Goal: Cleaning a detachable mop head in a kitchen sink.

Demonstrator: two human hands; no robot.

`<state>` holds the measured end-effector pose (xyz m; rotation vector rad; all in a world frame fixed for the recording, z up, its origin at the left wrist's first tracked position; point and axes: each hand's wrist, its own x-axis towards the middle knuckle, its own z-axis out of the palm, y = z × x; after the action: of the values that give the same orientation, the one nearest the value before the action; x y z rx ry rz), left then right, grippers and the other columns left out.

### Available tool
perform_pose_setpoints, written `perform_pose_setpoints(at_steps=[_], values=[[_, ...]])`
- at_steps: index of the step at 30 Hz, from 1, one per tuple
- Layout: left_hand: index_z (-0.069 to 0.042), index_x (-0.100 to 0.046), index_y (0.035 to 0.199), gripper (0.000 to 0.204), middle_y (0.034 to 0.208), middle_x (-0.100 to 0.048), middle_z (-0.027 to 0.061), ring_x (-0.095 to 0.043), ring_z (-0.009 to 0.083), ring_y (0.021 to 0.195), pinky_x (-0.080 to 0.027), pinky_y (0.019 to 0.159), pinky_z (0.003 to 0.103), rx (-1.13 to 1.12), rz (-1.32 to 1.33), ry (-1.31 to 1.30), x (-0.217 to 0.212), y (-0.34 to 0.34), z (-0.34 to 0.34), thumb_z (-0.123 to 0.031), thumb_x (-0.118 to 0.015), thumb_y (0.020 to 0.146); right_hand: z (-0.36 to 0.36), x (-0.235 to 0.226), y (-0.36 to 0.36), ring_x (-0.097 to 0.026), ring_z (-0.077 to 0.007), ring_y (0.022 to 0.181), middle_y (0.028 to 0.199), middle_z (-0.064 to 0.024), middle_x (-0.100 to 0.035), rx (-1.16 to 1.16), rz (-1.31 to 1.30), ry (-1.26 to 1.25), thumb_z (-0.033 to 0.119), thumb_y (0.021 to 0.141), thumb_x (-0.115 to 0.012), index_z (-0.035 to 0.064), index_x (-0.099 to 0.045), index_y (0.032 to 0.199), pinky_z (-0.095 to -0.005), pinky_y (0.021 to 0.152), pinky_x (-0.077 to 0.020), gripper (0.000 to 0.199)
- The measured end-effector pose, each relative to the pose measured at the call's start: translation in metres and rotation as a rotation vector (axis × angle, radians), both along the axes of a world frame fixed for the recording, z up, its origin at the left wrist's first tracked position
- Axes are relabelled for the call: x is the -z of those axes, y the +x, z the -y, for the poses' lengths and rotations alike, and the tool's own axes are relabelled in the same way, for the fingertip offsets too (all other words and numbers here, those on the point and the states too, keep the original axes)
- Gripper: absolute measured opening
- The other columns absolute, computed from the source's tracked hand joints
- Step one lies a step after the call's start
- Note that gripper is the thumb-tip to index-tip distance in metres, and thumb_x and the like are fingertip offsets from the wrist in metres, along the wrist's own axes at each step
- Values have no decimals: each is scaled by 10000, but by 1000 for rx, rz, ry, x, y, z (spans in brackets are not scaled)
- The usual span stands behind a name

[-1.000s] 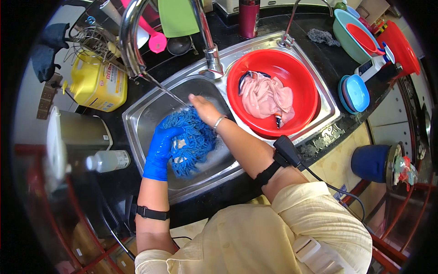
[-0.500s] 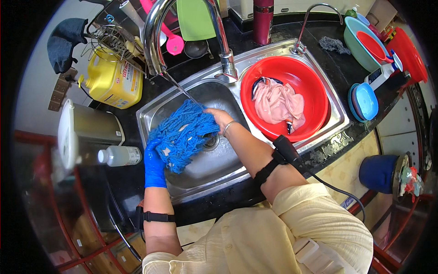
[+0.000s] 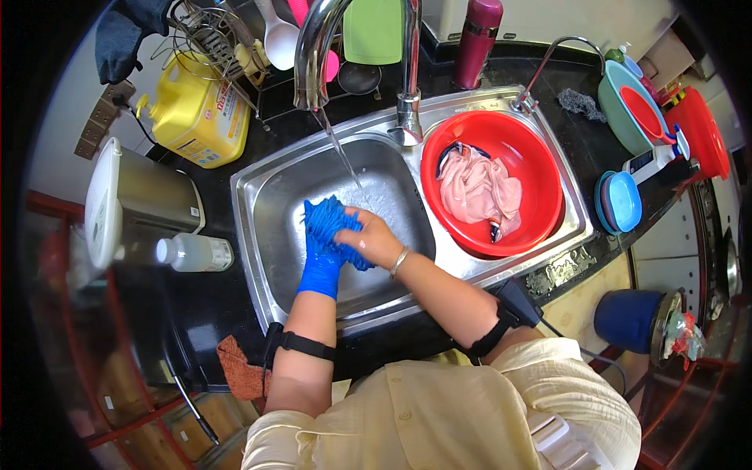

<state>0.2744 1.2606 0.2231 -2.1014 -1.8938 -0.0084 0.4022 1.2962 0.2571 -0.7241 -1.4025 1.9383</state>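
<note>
A blue stringy mop head point(image 3: 327, 219) is bunched up between my two hands over the left bowl of the steel sink point(image 3: 270, 204). My left hand point(image 3: 319, 270), in a blue glove, is closed on it from the left and below; its fingers are mostly hidden by the strands. My bare right hand point(image 3: 376, 240) grips the mop head from the right, thumb across the top. Water point(image 3: 338, 147) runs from the curved faucet point(image 3: 410, 78) into the bowl, falling just beyond the mop head.
Right of the bowl, a red basin point(image 3: 543, 149) holds a pink cloth point(image 3: 479, 188). A yellow pump jug point(image 3: 200, 117), a steel bin point(image 3: 149, 196) and a white-capped bottle point(image 3: 196, 252) stand at left. Blue bowls point(image 3: 624, 200) and a spray bottle point(image 3: 654, 160) are at right.
The mop head was spread out under the faucet; now it is squeezed into a smaller bundle, nearer to me. My left hand has moved right, close to my right hand.
</note>
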Motion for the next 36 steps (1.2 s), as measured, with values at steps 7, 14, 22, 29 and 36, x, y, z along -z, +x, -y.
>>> perform_pose_setpoints(at_steps=[7, 14, 22, 29, 36], values=[[-66, -473, 1133, 278, 1040, -536, 64, -506, 199, 986, -367, 914, 313, 184, 2643, -245, -2, 14, -3, -210, -379, 915, 27, -39, -10, -436, -366, 982, 956, -185, -456, 307, 685, 668, 470, 732, -603, -30, -453, 1090, -453, 879, -312, 633], [-74, -471, 1157, 357, 1063, -550, 62, -506, 217, 994, -365, 931, 348, -279, 1713, -132, 21, 2, -17, -308, -309, 942, -22, -16, -20, -561, -389, 917, 982, -280, -567, 136, 830, 284, 475, 796, -499, -87, -523, 1055, -397, 830, -440, 619], [-76, -533, 1044, 473, 1077, -559, 129, -541, 282, 972, -418, 894, 438, -384, 2887, 116, 18, -2, -24, -483, -350, 887, -57, 10, -5, -561, -252, 889, 1092, -193, -510, 54, -19, -612, 152, 734, -545, 66, -478, 1209, -360, 726, -471, 488], [-60, -412, 1202, 562, 1164, -465, 111, -442, 269, 1078, -337, 949, 417, 408, 2861, -214, 38, 2, -9, -508, -355, 867, 21, -30, -12, -463, -295, 951, 971, -100, -505, 254, 533, 835, 303, 734, -616, 155, -619, 916, -374, 784, -365, 235], [-59, -365, 1257, 411, 1102, -511, 92, -518, 204, 988, -428, 868, 335, -218, 2423, -80, 22, 8, -23, -233, -453, 895, -31, 4, -19, -571, -408, 681, 779, -244, -586, 334, 688, 340, 258, 828, -504, 46, -543, 1007, -448, 631, -455, 280]])
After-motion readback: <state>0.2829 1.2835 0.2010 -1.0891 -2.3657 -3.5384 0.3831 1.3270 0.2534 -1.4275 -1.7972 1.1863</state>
